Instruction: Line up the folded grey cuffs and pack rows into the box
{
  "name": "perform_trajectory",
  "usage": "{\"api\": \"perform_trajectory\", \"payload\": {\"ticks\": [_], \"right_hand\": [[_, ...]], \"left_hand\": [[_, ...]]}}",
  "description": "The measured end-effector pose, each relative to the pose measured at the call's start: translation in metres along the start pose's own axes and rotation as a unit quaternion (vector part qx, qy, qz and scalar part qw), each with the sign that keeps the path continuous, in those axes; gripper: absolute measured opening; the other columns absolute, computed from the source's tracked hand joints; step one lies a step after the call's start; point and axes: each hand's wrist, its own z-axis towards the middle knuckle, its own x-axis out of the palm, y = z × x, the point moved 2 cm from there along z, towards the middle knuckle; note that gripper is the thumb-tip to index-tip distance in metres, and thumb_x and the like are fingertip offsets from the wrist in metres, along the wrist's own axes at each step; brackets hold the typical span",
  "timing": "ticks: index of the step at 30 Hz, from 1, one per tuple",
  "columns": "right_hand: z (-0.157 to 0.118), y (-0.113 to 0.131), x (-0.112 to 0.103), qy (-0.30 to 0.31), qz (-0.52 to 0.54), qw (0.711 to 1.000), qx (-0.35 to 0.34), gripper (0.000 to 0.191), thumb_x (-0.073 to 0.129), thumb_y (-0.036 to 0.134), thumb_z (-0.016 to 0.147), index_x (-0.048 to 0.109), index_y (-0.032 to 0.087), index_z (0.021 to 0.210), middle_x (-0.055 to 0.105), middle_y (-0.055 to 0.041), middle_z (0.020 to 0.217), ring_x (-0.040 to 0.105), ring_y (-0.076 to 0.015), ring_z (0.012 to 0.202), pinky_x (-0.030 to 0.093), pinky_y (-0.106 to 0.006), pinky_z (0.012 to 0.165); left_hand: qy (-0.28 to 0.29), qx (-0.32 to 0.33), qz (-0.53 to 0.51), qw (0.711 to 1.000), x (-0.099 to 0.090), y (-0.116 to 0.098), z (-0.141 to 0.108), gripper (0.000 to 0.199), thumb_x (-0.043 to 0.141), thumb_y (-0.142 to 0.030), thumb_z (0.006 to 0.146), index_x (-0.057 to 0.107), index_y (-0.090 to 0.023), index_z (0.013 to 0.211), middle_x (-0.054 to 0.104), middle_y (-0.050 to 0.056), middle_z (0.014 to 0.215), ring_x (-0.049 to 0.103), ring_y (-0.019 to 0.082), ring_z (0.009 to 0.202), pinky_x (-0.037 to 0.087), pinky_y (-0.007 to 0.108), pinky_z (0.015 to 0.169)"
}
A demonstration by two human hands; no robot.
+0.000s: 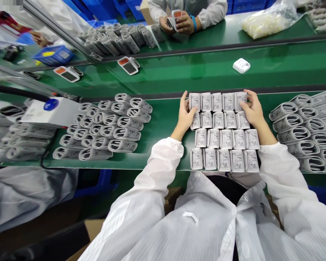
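Note:
Several rows of folded printed papers [213, 138] lie on the green workbench [163, 123] in front of me. The farthest row [217, 102] is squeezed between my two hands. My left hand [187, 115] presses its left end, thumb toward me and fingers on the outer side. At its right end my right hand [252, 110] grips in the same way, with the thumb on the last folded paper. The nearer rows touch one another and neither hand holds them.
Rolled papers [105, 125] stand stacked on the left, more [304, 127] on the right. Beyond the bench edge a green belt [179, 72] carries handheld devices [128, 65] and a white square part [241, 65]. Across it, a person's hands [184, 23] hold a device.

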Motion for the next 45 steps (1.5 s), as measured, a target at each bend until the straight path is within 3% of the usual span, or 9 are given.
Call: {"api": "perform_trajectory", "payload": {"ticks": [4,7,12,21,29,33,38,42,45], "right_hand": [[0.001,-0.007,0.001,-0.004,-0.003,1.000,-0.023,0.111,0.063,0.109,0.087,0.056,0.035,0.169,0.075,-0.0160,0.151,0.086,-0.0349,0.106,0.074,-0.064,0.101],[0.002,-0.011,0.003,-0.015,0.011,0.999,-0.038,0.110,0.065,0.110,0.085,0.059,0.035,0.166,0.075,-0.0154,0.150,0.085,-0.0337,0.101,0.075,-0.064,0.097],[0.002,-0.012,0.006,-0.035,0.036,0.998,-0.037,0.110,0.070,0.110,0.081,0.062,0.036,0.162,0.077,-0.0141,0.146,0.084,-0.0333,0.100,0.074,-0.066,0.099],[0.002,-0.008,0.004,-0.045,0.031,0.998,-0.035,0.108,0.069,0.110,0.081,0.061,0.035,0.158,0.077,-0.0159,0.144,0.085,-0.0350,0.106,0.074,-0.065,0.099],[0.003,-0.007,0.004,-0.052,0.009,0.998,-0.046,0.108,0.063,0.112,0.084,0.060,0.034,0.159,0.077,-0.0171,0.147,0.080,-0.0428,0.135,0.073,-0.064,0.105],[0.004,-0.011,0.004,-0.041,0.001,0.998,-0.050,0.108,0.061,0.111,0.086,0.058,0.034,0.161,0.076,-0.0168,0.149,0.081,-0.0417,0.133,0.074,-0.062,0.105],[0.004,-0.014,0.004,-0.030,0.006,0.999,-0.043,0.107,0.063,0.110,0.086,0.057,0.035,0.162,0.076,-0.0160,0.150,0.084,-0.0379,0.118,0.074,-0.064,0.103],[0.004,-0.013,0.004,-0.042,0.012,0.998,-0.049,0.107,0.065,0.110,0.085,0.059,0.033,0.160,0.072,-0.0170,0.157,0.080,-0.0411,0.134,0.074,-0.062,0.105],[0.004,-0.012,0.004,-0.035,0.009,0.998,-0.045,0.109,0.063,0.110,0.085,0.058,0.033,0.162,0.072,-0.0178,0.158,0.081,-0.0416,0.132,0.073,-0.064,0.106]], "left_hand": [[-0.037,-0.014,-0.004,0.999,-0.003,0.002,0.000,0.105,0.083,-0.087,0.091,0.053,-0.028,0.172,0.060,0.019,0.179,0.057,0.041,0.172,0.044,0.058,0.147],[-0.049,-0.011,-0.010,0.999,-0.004,-0.002,0.000,0.103,0.088,-0.084,0.089,0.058,-0.027,0.168,0.060,0.019,0.180,0.056,0.042,0.172,0.045,0.056,0.147],[-0.064,-0.017,-0.026,0.997,-0.006,-0.002,0.001,0.101,0.089,-0.083,0.089,0.058,-0.028,0.169,0.061,0.018,0.180,0.057,0.042,0.172,0.049,0.057,0.145],[-0.079,-0.009,-0.024,0.997,-0.006,-0.001,0.002,0.103,0.087,-0.084,0.091,0.057,-0.027,0.172,0.061,0.019,0.180,0.054,0.043,0.175,0.042,0.060,0.149],[-0.085,-0.006,-0.022,0.996,-0.003,-0.005,0.001,0.098,0.086,-0.083,0.093,0.060,-0.026,0.168,0.064,0.019,0.178,0.057,0.042,0.173,0.045,0.059,0.147],[-0.084,-0.013,-0.018,0.996,-0.003,-0.007,0.001,0.100,0.087,-0.084,0.091,0.059,-0.024,0.167,0.064,0.021,0.177,0.060,0.042,0.170,0.048,0.059,0.145],[-0.073,-0.017,-0.014,0.997,-0.003,-0.006,0.002,0.103,0.086,-0.086,0.090,0.057,-0.025,0.167,0.062,0.021,0.178,0.057,0.042,0.173,0.045,0.060,0.147],[-0.062,-0.018,-0.008,0.998,-0.004,-0.005,0.002,0.102,0.084,-0.086,0.091,0.055,-0.027,0.170,0.060,0.020,0.180,0.055,0.042,0.174,0.044,0.060,0.147],[-0.061,-0.017,-0.002,0.998,-0.004,-0.006,0.002,0.103,0.084,-0.086,0.092,0.055,-0.026,0.169,0.060,0.021,0.180,0.056,0.042,0.173,0.045,0.060,0.147]]}}
